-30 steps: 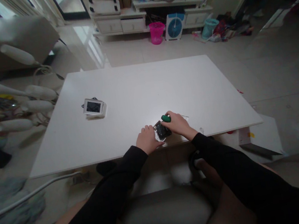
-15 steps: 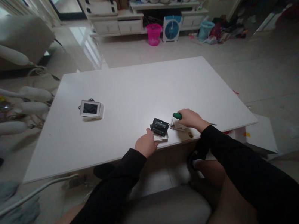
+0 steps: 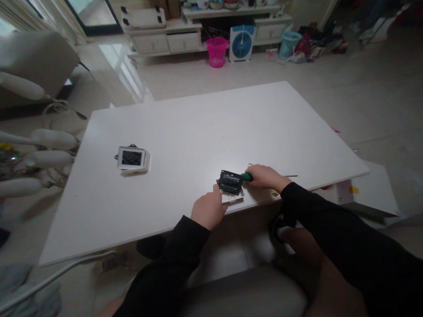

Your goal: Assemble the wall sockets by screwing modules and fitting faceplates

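Black panel (image 3: 231, 181): on white case (image 3: 233, 198), right of left fingers (image 3: 217, 193)
Left grip: closed on case edge
Right fingers (image 3: 254, 172): curled around green-handled screwdriver (image 3: 246, 177)
Lettering: too small to read

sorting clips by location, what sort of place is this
Probably a living room in a home: what looks like a sofa is at the upper left, and a low white cabinet runs along the back, with a blue-and-white fan standing by it.
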The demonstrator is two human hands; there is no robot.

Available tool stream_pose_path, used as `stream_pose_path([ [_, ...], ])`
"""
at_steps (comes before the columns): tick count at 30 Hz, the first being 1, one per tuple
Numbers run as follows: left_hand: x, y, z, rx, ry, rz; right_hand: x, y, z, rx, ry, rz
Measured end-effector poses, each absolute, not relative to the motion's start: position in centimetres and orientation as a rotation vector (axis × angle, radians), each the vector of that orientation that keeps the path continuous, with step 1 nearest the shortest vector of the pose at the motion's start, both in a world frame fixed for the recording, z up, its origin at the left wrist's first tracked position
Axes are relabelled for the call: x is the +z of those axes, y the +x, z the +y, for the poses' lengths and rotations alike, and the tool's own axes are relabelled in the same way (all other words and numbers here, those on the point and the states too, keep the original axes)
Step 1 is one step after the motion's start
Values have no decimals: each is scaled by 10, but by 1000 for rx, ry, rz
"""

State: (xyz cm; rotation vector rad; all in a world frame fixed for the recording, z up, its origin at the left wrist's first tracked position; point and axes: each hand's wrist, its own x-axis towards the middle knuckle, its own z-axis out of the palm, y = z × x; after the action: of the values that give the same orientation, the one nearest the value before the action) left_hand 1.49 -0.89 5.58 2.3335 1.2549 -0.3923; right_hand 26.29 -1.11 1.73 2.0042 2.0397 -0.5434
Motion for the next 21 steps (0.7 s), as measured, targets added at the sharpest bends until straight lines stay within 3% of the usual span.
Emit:
stream_pose_path([
  [21, 67, 5, 1, -391, 2282, 1308, 13, 253, -11, -533, 2073, 1959],
])
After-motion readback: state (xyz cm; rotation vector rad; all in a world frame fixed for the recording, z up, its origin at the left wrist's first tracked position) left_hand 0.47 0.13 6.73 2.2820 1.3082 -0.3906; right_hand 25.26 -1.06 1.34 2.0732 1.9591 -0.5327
